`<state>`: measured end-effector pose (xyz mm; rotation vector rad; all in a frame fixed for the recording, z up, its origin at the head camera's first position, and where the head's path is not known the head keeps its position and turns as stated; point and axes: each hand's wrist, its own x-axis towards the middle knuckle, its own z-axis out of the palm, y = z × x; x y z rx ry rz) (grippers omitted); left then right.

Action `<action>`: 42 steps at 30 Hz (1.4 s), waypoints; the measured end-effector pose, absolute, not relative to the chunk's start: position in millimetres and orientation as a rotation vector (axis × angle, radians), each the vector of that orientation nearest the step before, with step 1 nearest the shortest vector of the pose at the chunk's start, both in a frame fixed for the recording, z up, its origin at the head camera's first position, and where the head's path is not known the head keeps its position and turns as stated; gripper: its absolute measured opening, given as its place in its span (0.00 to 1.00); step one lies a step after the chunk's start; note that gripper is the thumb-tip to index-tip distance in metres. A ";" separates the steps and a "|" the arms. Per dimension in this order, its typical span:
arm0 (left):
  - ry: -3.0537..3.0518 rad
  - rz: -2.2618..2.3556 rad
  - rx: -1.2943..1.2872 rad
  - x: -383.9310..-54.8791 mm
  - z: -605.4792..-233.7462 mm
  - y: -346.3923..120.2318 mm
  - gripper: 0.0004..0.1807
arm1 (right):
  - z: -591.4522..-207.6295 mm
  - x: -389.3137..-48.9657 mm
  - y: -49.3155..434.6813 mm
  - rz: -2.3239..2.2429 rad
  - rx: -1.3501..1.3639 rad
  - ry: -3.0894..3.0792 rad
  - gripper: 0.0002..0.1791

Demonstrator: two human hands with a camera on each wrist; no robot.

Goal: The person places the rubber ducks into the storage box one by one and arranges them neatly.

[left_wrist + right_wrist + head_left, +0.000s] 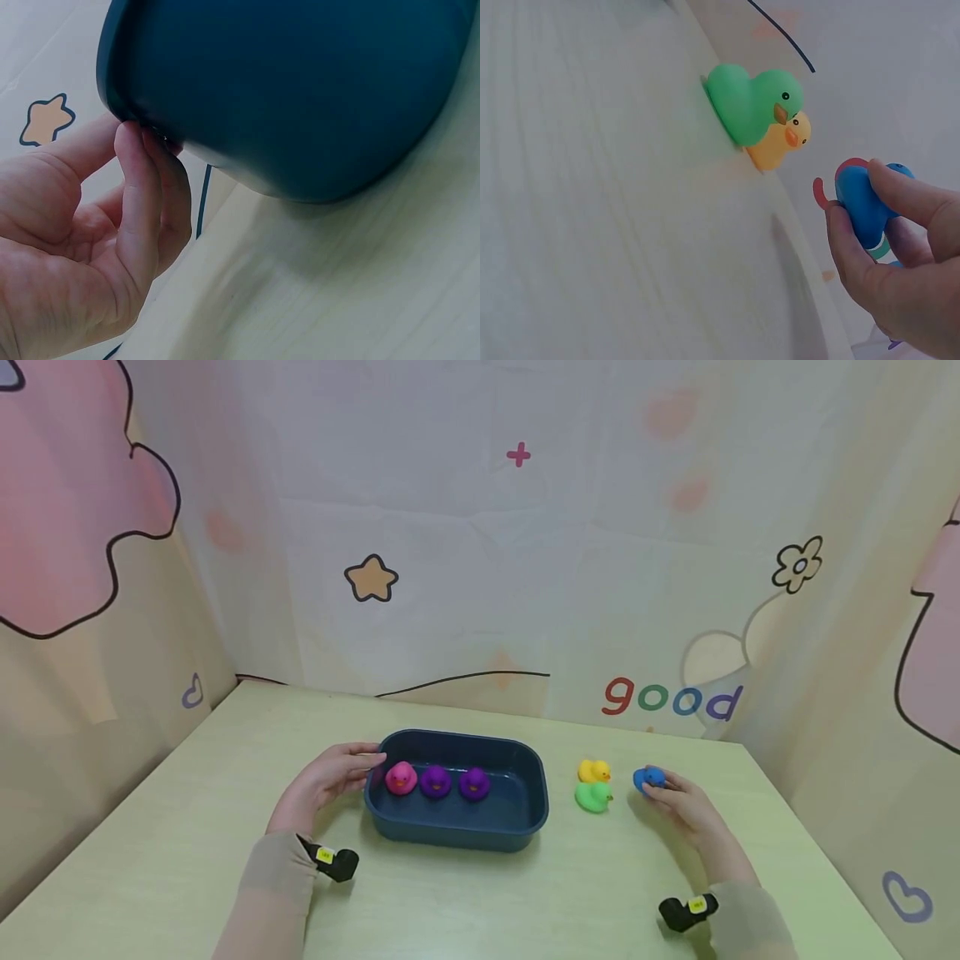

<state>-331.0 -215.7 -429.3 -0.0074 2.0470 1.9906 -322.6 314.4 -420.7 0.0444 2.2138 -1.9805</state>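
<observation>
My left hand [326, 783] pinches the left rim of a dark blue plastic basin [459, 837], thumb and fingertips meeting at its edge in the left wrist view. Inside the basin, a pink rubber duck [401, 779] and two purple rubber ducks, one in the middle [436, 782] and one to its right [474, 784], sit in a row. Off to the right, my right hand [692, 812] holds a blue rubber duck [861, 204] between thumb and fingers, raised over the table. Left of that hand stand a green rubber duck [742, 105] and a yellow rubber duck [774, 148], close together.
The pale wooden table [450, 902] has a printed curtain [450, 527] behind it and at both sides. A small black camera sits on each wrist, left [341, 863] and right [681, 914].
</observation>
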 end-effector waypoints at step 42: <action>2.057 1.995 -0.038 -331.9 -429.3 -215.2 0.32 | -362.6 -354.8 109.4 -2.045 -0.247 2.076 0.29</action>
